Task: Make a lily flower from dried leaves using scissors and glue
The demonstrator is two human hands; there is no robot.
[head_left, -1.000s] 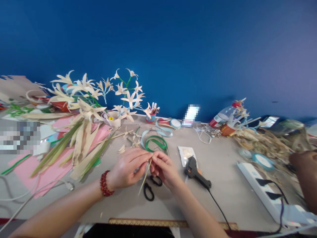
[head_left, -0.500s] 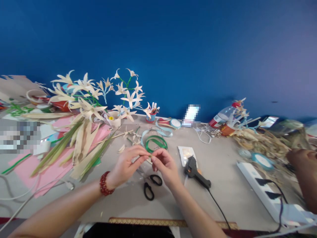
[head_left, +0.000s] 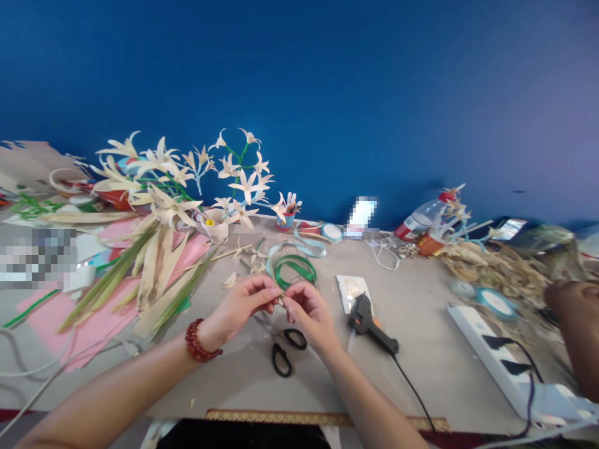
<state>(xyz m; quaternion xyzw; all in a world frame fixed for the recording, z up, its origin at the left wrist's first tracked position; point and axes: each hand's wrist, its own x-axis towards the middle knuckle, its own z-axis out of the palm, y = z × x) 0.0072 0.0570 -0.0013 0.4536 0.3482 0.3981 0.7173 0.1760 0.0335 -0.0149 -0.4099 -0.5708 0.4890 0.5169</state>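
Observation:
My left hand (head_left: 242, 307) and my right hand (head_left: 312, 317) meet at the fingertips over the table. Both pinch a small, thin, yellow-green piece (head_left: 281, 300); the fingers cover most of it, so I cannot tell its kind. Just below lie scissors with black handles (head_left: 281, 360), their blades partly behind my left hand. A loop of green ribbon (head_left: 296, 269) lies right behind my fingers, with pale blue ribbon (head_left: 314, 251) beyond it. To the right of my right hand rests a black glue gun (head_left: 372, 325), its nose on a white packet (head_left: 349, 290).
Husk flowers (head_left: 246, 186) stand at the back left, some in a white cup (head_left: 216, 229). Dried leaves (head_left: 112, 284) lie over pink paper (head_left: 51, 324). On the right are a power strip (head_left: 486, 355), a bottle (head_left: 416, 221) and another person's hand (head_left: 573, 312).
My fingertips have shifted slightly and curled more around the small piece, and my left wrist has turned a little. Things on the table stay where they were.

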